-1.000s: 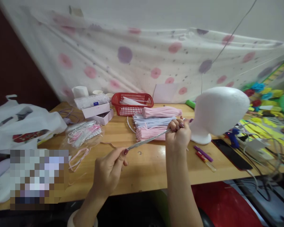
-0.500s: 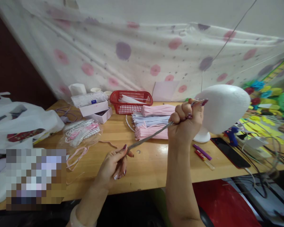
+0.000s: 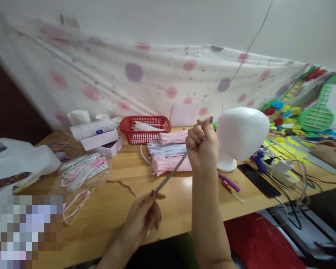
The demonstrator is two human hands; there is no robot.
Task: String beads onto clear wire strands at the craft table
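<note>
A thin grey strand [image 3: 172, 172] stretches slantwise between my two hands above the wooden table [image 3: 179, 203]. My left hand [image 3: 145, 215] pinches its lower end between thumb and fingers. Higher up and to the right, my right hand [image 3: 201, 140] is a fist round the upper part, and a small shiny piece sticks out at its top. Behind my right hand lie pink bundles of strips [image 3: 170, 165] and a light blue bundle [image 3: 168, 149]. To its right stands a white foam head [image 3: 242, 130].
A red basket [image 3: 145, 140], pale boxes [image 3: 100, 140] and a bag of beads [image 3: 82, 172] stand left of centre. Right are pens [image 3: 229, 183], a phone [image 3: 259, 180], a blue glue gun [image 3: 259, 160], cables, and another person's hands [image 3: 329, 151].
The view has turned right, so things sit further left. The strand hangs more steeply between my hands, both still gripping it. Another person's hands show more at the right.
</note>
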